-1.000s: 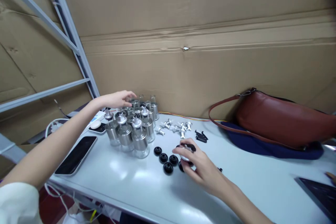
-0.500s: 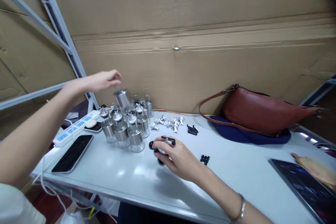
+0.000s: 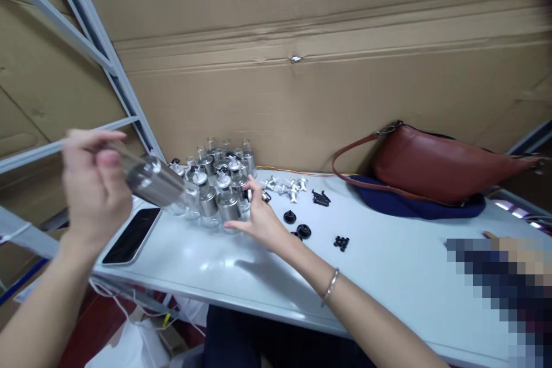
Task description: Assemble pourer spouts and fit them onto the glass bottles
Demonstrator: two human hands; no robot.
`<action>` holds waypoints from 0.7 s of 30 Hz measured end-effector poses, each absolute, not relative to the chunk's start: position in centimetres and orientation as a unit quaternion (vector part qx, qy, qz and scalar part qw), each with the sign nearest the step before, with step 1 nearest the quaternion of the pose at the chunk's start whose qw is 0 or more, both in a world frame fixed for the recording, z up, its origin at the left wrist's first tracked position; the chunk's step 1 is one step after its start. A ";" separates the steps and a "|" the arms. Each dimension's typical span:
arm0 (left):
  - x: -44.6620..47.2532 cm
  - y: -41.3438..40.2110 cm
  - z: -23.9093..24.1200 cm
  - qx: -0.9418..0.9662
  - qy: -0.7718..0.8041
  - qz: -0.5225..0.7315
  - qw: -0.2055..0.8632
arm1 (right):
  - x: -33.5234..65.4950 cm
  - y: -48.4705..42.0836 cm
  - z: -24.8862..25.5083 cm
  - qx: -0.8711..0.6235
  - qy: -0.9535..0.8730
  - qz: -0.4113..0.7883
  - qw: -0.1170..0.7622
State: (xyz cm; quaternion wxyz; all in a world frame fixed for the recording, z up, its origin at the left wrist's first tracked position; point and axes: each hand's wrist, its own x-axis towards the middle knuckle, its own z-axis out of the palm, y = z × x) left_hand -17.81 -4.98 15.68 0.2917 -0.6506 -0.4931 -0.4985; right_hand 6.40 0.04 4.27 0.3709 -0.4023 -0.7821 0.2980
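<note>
The left hand (image 3: 97, 190) grips a tilted bottle (image 3: 160, 183) by its neck, presumably the handiest hold, left of the standing bottles (image 3: 207, 200), while the right hand (image 3: 264, 219) spreads thumb and forefinger, its hold on a dark fitting (image 3: 267, 196) indeterminable.

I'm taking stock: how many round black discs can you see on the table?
3 visible: one disc farthest back, a second disc nearer and to its right, and a third disc partly behind the right wrist. The right hand may hide more.
</note>
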 end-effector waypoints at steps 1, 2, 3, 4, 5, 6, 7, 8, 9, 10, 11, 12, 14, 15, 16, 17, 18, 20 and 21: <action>-17.7 -4.9 14.6 -0.666 -0.474 -0.488 0.307 | 6.0 0.5 3.9 -0.404 -0.779 0.303 0.372; -17.5 -4.7 13.7 -0.680 -0.461 -0.479 0.310 | 5.6 0.8 3.6 -0.406 -0.776 0.305 0.374; -17.3 -4.3 12.9 -0.690 -0.451 -0.474 0.309 | 5.4 1.1 3.3 -0.408 -0.775 0.305 0.375; -17.1 -3.8 12.3 -0.696 -0.447 -0.473 0.304 | 5.2 1.4 3.0 -0.410 -0.774 0.304 0.376; -17.0 -3.3 11.8 -0.698 -0.446 -0.474 0.298 | 5.1 1.6 2.8 -0.411 -0.773 0.303 0.377; -17.0 -2.7 11.5 -0.698 -0.447 -0.477 0.291 | 5.0 1.8 2.7 -0.411 -0.773 0.303 0.377; -17.0 -2.2 11.2 -0.697 -0.449 -0.482 0.285 | 4.9 2.0 2.6 -0.411 -0.773 0.302 0.377; -17.1 -1.7 11.0 -0.695 -0.452 -0.485 0.278 | 4.9 2.1 2.6 -0.411 -0.774 0.301 0.376; -17.2 -1.2 10.8 -0.693 -0.455 -0.489 0.272 | 4.9 2.3 2.6 -0.410 -0.776 0.300 0.374; -17.3 -0.7 10.6 -0.691 -0.459 -0.490 0.266 | 5.0 2.4 2.6 -0.409 -0.777 0.300 0.371; -17.5 -0.2 10.4 -0.692 -0.463 -0.489 0.260 | 5.0 2.5 2.6 -0.408 -0.779 0.300 0.369; -17.6 0.4 10.2 -0.694 -0.467 -0.485 0.254 | 5.0 2.7 2.6 -0.407 -0.781 0.300 0.368; -17.7 1.3 9.4 -0.710 -0.476 -0.463 0.235 | 4.9 2.9 2.6 -0.403 -0.783 0.298 0.368; -17.6 1.7 8.9 -0.723 -0.477 -0.446 0.222 | 4.9 3.1 2.6 -0.401 -0.784 0.297 0.370; -17.6 1.9 8.4 -0.737 -0.477 -0.430 0.210 | 4.8 3.2 2.6 -0.399 -0.784 0.296 0.373; -17.5 2.0 7.9 -0.749 -0.475 -0.416 0.201 | 4.7 3.2 2.6 -0.398 -0.783 0.295 0.376; -17.4 2.0 7.4 -0.759 -0.471 -0.407 0.194 | 4.7 3.1 2.7 -0.398 -0.781 0.295 0.381; -17.1 1.5 6.8 -0.771 -0.459 -0.401 0.186 | 4.9 2.6 3.1 -0.399 -0.774 0.293 0.395; -16.9 1.0 6.7 -0.776 -0.451 -0.400 0.185 | 5.2 2.1 3.5 -0.401 -0.768 0.291 0.406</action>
